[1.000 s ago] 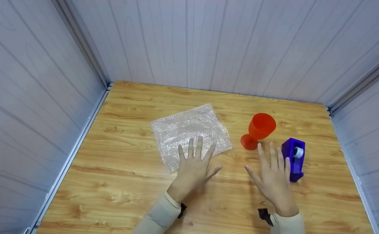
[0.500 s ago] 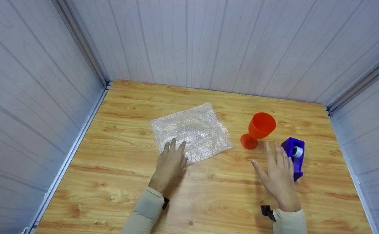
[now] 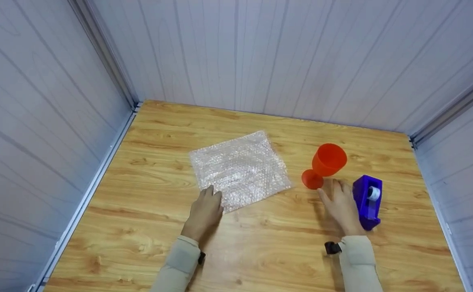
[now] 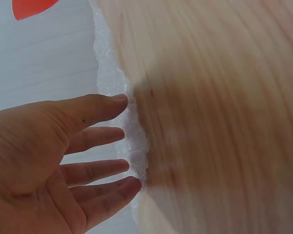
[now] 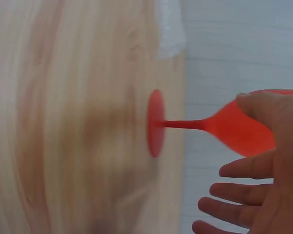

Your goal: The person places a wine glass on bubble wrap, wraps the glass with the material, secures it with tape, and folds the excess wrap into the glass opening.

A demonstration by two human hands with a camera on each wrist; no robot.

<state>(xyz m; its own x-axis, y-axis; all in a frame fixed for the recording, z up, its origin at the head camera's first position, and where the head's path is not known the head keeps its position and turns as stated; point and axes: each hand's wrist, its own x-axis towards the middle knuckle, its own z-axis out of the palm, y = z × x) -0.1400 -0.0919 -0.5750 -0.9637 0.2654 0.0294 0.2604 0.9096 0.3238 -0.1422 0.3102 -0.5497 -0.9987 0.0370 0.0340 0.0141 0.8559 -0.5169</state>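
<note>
A sheet of bubble wrap (image 3: 244, 166) lies flat on the wooden table. At its near left corner is my left hand (image 3: 204, 213), its fingers loosely bent. In the left wrist view, those fingers (image 4: 95, 173) are spread apart beside the wrap's edge; I cannot tell whether they touch it. A red plastic goblet (image 3: 327, 162) stands upright to the right of the wrap. My right hand (image 3: 343, 209) is just in front of it, thumb and fingers spread. From the right wrist view, the hand (image 5: 278, 170) is near the goblet's bowl (image 5: 241, 131), without gripping it.
A blue tape dispenser (image 3: 368, 211) with a roll of clear tape stands just right of my right hand. Pale panelled walls (image 3: 236, 56) enclose the table (image 3: 139, 194) at the back and both sides.
My left hand has drawn back left from over the bubble wrap to its near corner, its fingers now less straight. The right hand has shifted slightly and its fingers have bent, close to the goblet.
</note>
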